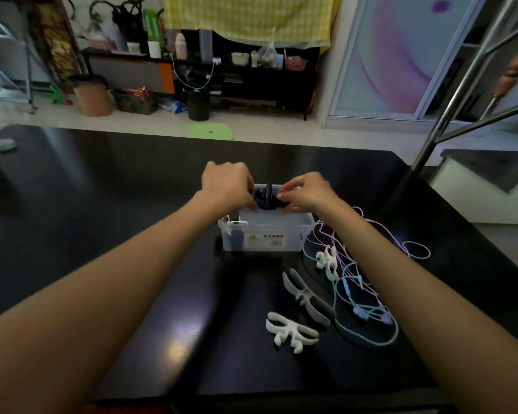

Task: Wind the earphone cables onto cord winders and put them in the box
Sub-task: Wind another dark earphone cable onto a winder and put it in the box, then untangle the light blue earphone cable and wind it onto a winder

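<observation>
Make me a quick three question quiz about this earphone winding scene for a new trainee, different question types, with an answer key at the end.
1. True or false: both hands are over the box, holding a dark winder.
2. How many empty winders lie on the table in front of the box? A) one B) three C) five
3. Fill in: the loose cables lie to the ____ of the box.

Key
1. True. The left hand and right hand both grip the dark winder above the box.
2. B. A white winder, a grey winder and a small white winder among the cables.
3. Right.
</observation>
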